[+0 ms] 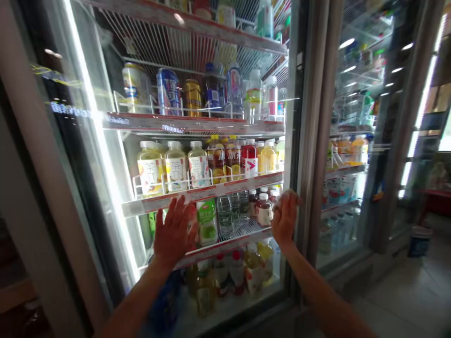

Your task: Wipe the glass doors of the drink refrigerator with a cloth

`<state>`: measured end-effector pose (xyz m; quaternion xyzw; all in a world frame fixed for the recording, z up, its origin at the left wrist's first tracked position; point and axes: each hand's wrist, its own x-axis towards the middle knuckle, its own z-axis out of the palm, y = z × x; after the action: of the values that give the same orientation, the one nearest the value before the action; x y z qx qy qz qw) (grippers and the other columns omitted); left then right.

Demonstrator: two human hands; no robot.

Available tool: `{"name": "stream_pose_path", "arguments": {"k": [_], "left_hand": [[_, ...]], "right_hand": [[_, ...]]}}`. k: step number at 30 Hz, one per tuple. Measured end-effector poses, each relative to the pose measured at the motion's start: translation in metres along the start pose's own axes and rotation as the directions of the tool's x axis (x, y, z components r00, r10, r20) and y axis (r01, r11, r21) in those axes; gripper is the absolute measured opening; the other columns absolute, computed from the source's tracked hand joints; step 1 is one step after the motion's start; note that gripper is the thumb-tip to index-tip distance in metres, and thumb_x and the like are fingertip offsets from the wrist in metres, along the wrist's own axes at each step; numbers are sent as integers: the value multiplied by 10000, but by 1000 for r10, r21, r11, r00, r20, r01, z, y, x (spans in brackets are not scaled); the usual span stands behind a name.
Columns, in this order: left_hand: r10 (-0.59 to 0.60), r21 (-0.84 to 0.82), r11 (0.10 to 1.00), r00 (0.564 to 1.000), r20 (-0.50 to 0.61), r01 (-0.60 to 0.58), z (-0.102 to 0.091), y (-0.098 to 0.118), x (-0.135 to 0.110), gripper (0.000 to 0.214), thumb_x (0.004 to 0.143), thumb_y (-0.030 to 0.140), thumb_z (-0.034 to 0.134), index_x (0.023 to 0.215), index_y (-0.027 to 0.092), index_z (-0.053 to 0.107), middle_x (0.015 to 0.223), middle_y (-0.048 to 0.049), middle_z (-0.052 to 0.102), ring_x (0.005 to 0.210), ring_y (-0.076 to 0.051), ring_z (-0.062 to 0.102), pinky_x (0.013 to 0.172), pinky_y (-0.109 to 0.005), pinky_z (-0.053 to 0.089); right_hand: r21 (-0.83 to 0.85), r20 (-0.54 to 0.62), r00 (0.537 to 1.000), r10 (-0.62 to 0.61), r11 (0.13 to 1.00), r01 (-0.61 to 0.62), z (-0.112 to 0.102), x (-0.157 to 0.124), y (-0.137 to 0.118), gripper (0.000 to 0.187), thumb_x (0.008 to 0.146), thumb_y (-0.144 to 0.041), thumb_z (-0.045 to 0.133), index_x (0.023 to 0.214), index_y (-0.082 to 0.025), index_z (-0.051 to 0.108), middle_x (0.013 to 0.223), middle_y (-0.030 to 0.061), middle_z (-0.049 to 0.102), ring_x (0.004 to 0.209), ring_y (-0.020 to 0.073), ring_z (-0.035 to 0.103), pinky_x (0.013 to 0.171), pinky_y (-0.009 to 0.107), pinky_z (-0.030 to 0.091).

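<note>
A glass-fronted drinks cooler fills the view, its shelves packed with bottles and cans. My left hand lies flat and open against the glass door, fingers pointing up, in front of a green-labelled bottle. My right hand rests open near the door's right edge, fingers up against the metal frame, beside a dark red bottle with a white cap. Neither hand holds anything.
Pale yellow tea bottles stand on the shelf above my hands, cans higher up. A second cooler door stands to the right. Grey floor tiles and a blue box lie at far right.
</note>
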<state>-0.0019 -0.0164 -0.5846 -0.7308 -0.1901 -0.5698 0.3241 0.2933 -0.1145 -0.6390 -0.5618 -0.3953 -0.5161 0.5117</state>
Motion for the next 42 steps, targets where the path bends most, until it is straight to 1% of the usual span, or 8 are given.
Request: {"name": "stream_pose_path", "arguments": {"k": [8,15,20,24,26,31,37,42], "left_hand": [[-7,-17,1000,1000,7,7,0,-1,-1,671,862,314,505,1445,246,181,1465,-80,308,1390,-194,203,1148,-418,100],[8,5,1000,1000,0,-8,0,-1,-1,686,853,292,517,1447,249,176,1462,-80,309,1384,-200,209,1153,-407,101],[7,-6,1000,1000,0,-7,-2,-1,-1,679,852,284,519,1444,248,188,1452,-83,330,1386,-192,206,1152,-408,106],[23,-8,1000,1000,4,-23,-3,-1,-1,682,852,273,513,1446,235,180,1444,-93,343,1386,-193,205,1151,-409,108],[22,-6,1000,1000,-2,-22,-3,-2,-1,678,852,276,514,1445,236,188,1445,-90,342,1386,-194,207,1153,-405,105],[21,-19,1000,1000,-7,-22,-2,-3,-1,672,856,290,511,1444,252,189,1451,-77,332,1385,-189,208,1154,-400,112],[19,-23,1000,1000,-4,-19,-2,-3,-2,680,852,281,516,1445,254,185,1455,-78,326,1386,-195,205,1154,-405,107],[10,-35,999,1000,-9,-10,-1,-3,-3,661,855,298,517,1439,256,209,1453,-77,331,1386,-190,212,1153,-403,108]], "right_hand": [[238,257,855,-450,887,395,-11,-37,-24,620,865,-175,430,1446,-264,234,1526,65,217,1398,265,226,1079,532,338],[82,41,991,-128,989,124,-4,-22,-32,637,879,-164,394,1469,-186,155,1536,118,141,1415,298,145,1080,585,293],[311,246,777,-579,807,502,-10,-30,-58,546,860,-191,436,1396,-260,358,1511,38,265,1393,241,246,1108,490,312],[122,-3,991,-134,983,134,4,13,-43,595,894,-210,381,1459,-215,194,1538,97,154,1418,273,151,1093,579,268],[104,-71,997,-41,993,49,10,28,-48,605,902,-199,344,1471,-197,137,1543,106,120,1423,284,110,1090,605,249],[267,152,836,-527,836,479,10,35,-56,620,876,-208,399,1456,-281,194,1525,40,224,1394,250,242,1098,518,312],[67,-150,988,-35,997,45,17,68,-21,600,902,-190,334,1470,-211,140,1526,117,191,1409,287,181,1074,604,278],[228,138,840,-525,842,489,13,64,-43,633,871,-210,409,1457,-283,183,1534,33,194,1398,243,230,1106,512,300]]}}
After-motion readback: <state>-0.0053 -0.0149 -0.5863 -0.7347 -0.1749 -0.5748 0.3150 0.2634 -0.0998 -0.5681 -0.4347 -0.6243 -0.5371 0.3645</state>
